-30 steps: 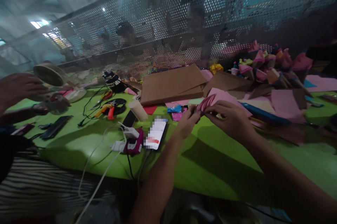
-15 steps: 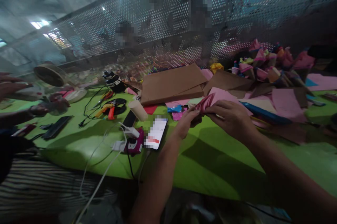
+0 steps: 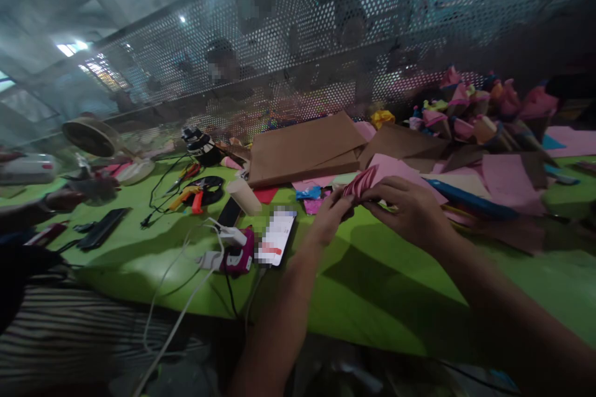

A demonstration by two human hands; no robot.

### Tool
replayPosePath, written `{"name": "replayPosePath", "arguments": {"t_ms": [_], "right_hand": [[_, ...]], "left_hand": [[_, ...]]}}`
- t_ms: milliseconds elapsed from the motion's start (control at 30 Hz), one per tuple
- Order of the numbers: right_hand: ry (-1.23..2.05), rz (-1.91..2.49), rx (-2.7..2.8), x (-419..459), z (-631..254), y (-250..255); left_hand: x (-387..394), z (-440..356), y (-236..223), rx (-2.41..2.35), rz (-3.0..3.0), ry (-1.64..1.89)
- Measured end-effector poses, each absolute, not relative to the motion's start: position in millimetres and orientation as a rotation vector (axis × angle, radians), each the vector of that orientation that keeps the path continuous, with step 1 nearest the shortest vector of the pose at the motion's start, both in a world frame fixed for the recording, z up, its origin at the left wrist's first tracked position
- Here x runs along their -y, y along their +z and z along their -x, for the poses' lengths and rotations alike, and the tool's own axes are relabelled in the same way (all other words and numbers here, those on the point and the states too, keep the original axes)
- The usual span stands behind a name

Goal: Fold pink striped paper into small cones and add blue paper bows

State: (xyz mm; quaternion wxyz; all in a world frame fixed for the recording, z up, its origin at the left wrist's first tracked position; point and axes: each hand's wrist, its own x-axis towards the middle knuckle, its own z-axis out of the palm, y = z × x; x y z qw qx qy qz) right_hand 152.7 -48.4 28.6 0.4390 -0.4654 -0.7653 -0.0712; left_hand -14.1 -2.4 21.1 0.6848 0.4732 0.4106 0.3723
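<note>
Both my hands are raised over the green table, closed on pink paper (image 3: 360,183) that is folded into narrow pleats. My left hand (image 3: 331,215) pinches the pleated end. At the other side my right hand (image 3: 404,203) has its fingers bent around the paper's near edge. A flat pink sheet (image 3: 393,167) shows just behind the right hand; whether it is joined to the pleats I cannot tell. Left of my left hand lie blue and pink wrappers (image 3: 309,193). A lit phone (image 3: 278,237) rests on the table beside my left forearm.
Brown cardboard sheets (image 3: 302,148) lie behind my hands, with paper flowers (image 3: 479,111) heaped at the right. A magenta plug adapter (image 3: 242,253) with white cables, an orange-handled tool (image 3: 197,199) and a small fan (image 3: 100,139) stand left. A co-worker's hand (image 3: 65,199) is far left.
My hands stay almost in place on the pleated paper. At the far left, the co-worker's upper hand has moved left and a white cylindrical object is now plainly visible there.
</note>
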Motion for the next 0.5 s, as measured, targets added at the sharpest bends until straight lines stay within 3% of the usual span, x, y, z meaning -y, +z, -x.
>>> {"name": "replayPosePath", "arguments": {"t_ms": [500], "right_hand": [[-0.233, 1.108, 1.868, 52.8, -149.0, 34.3]], "left_hand": [[-2.0, 13.6, 11.4, -0.886, -1.113, 0.873]]}}
